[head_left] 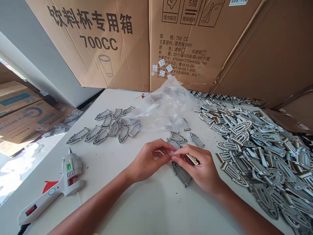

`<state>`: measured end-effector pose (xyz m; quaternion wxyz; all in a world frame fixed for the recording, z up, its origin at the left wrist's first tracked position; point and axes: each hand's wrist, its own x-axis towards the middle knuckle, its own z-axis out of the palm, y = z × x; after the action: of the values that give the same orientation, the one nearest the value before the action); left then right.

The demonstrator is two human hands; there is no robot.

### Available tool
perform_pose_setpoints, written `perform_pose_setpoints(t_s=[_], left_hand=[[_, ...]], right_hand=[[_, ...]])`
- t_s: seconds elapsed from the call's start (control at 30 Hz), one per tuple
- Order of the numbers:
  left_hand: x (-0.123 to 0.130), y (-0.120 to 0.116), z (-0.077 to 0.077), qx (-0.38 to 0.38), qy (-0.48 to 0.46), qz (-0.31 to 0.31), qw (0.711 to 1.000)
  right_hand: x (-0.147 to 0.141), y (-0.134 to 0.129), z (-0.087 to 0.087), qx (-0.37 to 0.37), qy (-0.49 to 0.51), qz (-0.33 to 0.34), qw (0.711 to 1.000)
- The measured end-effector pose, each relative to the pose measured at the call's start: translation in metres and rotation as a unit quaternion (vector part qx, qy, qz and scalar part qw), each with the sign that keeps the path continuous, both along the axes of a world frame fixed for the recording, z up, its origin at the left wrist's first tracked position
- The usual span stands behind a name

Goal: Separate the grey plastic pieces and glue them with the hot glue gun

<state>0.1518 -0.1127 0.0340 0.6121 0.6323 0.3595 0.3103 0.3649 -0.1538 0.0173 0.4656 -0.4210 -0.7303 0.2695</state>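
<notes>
Left hand [149, 161] and right hand [200, 169] narrowly pinch a small strip [192, 159]; a slip could drop it on the gray cutout [181, 174] below.

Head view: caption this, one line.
Right hand holds a strip over a grey arched piece, left hand beside; hot glue gun nearby.

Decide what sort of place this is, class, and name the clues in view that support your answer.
Probably a small workshop doing handmade piecework: a hot-glue gun lies on the white table, a large heap of near-identical grey-and-tan cut-out pieces is piled beside it, and big cardboard cartons stand around.
</notes>
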Motion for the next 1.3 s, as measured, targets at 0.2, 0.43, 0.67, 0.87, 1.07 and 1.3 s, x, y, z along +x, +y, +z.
perform_pose_setpoints(t_s=[0.2,0.43,0.67,0.87,1.07,1.3], left_hand=[[0.000,0.001,0.000,0.020,0.015,-0.007,1.000],[-0.001,0.001,-0.003,0.005,-0.004,-0.013,1.000],[-0.001,0.001,-0.003,0.023,0.006,0.006,1.000],[-0.001,0.000,-0.005,0.065,0.024,0.006,0.998],[-0.002,-0.001,-0.002,0.086,0.010,0.006,0.996],[-0.002,-0.001,0.003,0.068,-0.008,0.032,0.997]], right_hand=[[0.000,-0.001,0.000,0.073,-0.057,-0.027,0.995],[-0.002,-0.005,0.001,0.127,-0.101,-0.021,0.987],[-0.001,-0.004,0.002,0.100,-0.108,-0.049,0.988],[0.003,-0.005,0.001,0.019,-0.096,-0.050,0.994],[0.006,-0.002,-0.001,0.026,-0.127,-0.067,0.989],[0.041,0.012,0.007,0.155,-0.205,-0.305,0.917]])
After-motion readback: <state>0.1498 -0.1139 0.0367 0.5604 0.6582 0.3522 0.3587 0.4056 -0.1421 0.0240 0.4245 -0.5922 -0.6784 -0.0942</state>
